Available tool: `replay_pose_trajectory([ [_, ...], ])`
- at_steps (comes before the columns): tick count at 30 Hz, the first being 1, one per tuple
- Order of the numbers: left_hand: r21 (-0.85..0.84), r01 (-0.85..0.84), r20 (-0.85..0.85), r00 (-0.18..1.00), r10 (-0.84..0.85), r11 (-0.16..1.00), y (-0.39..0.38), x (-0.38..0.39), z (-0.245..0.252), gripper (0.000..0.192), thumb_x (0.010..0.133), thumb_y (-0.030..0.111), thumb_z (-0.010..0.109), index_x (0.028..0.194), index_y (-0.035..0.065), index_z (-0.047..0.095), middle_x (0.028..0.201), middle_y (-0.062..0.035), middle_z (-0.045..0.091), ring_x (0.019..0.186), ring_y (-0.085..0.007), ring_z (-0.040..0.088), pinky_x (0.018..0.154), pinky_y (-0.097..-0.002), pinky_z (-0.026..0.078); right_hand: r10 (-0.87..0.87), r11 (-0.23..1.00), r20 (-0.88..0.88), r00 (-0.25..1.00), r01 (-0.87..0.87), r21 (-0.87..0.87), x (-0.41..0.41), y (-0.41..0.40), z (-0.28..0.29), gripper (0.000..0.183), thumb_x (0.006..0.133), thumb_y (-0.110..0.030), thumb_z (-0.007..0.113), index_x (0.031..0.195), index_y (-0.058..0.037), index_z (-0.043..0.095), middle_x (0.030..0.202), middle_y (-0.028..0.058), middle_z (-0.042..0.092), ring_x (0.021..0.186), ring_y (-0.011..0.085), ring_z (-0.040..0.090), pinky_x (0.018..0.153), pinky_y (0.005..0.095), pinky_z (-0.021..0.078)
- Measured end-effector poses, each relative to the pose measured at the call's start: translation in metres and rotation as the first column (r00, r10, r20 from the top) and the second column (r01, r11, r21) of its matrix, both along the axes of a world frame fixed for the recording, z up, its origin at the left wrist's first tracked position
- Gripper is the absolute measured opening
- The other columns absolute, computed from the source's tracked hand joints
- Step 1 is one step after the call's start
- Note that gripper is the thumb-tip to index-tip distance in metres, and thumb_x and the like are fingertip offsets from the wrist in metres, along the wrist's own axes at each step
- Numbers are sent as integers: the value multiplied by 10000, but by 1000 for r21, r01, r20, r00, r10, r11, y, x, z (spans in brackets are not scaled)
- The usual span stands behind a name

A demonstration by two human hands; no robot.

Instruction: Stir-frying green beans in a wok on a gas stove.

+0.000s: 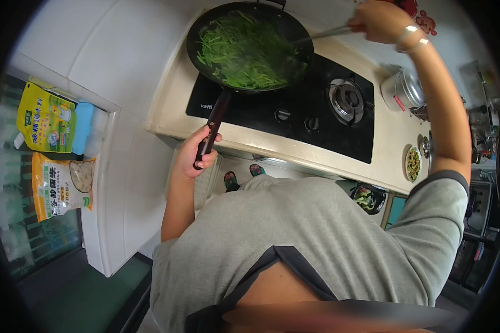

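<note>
My left hand point(198, 154) is closed around the dark handle point(213, 127) of a black wok point(193, 54). The wok sits over the left side of a black gas hob point(271, 102), its burner hidden beneath. Chopped green vegetables point(250, 52) fill much of the wok, with haze over them. At the upper right, my right hand point(377, 23), slightly blurred, grips a metal-shafted cooking utensil point(331, 32) whose working end reaches into the wok's right side and is hard to make out among the greens.
The right burner point(348, 102) is uncovered. Beyond it stand a lidded metal pot point(402, 89) and a plate of chopped food point(413, 164). A yellow seasoning pouch point(46, 120) and a fried-rice bag point(62, 187) lie on the left ledge. A lined bin point(367, 199) is below the counter.
</note>
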State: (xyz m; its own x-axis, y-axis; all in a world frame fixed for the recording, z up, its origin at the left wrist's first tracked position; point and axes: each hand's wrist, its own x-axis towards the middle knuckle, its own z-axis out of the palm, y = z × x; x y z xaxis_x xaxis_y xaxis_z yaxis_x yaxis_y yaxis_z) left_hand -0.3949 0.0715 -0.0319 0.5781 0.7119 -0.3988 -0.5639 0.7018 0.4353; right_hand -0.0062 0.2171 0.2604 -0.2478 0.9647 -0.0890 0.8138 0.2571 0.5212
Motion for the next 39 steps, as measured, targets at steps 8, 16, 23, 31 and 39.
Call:
replay_pose_trajectory([
  [8,18,17,-26,1000,-17,1000,4,4,3,234,997,281,404,1084,72,465,957,-45,525,419,-66,393,279,-160,254,-524,851,-61,849,524,-22,-98,-67,81,361,870,-430,546,1087,-162,652,983,113,652,872,280,629,788,376,497],
  [16,5,35,-14,999,-35,999,3,0,0,187,985,268,435,1113,137,476,944,-41,546,410,-80,397,289,-176,255,18,928,-115,993,26,371,-10,21,-13,243,885,-274,538,1040,-140,668,999,99,643,916,246,604,820,365,467],
  [23,21,32,-16,999,-32,999,3,-1,1,176,990,265,422,1090,129,471,933,-35,540,405,-79,390,291,-178,252,-96,994,-94,991,99,34,-46,22,46,287,859,-249,568,1119,-161,649,1051,115,644,958,245,606,848,358,461],
  [31,31,21,-69,997,-19,999,1,1,13,171,989,268,423,1076,129,469,926,-33,535,400,-70,381,293,-179,238,-80,996,55,995,82,-31,-66,97,-64,280,838,-111,565,1104,-114,652,963,132,675,893,280,641,826,392,493],
  [39,27,21,-38,999,-20,999,4,2,6,195,985,273,437,1104,122,467,924,-41,537,397,-58,376,274,-163,241,345,939,-5,939,-345,9,-13,53,-61,225,826,-145,597,1038,-99,654,843,103,680,826,297,646,770,428,507],
])
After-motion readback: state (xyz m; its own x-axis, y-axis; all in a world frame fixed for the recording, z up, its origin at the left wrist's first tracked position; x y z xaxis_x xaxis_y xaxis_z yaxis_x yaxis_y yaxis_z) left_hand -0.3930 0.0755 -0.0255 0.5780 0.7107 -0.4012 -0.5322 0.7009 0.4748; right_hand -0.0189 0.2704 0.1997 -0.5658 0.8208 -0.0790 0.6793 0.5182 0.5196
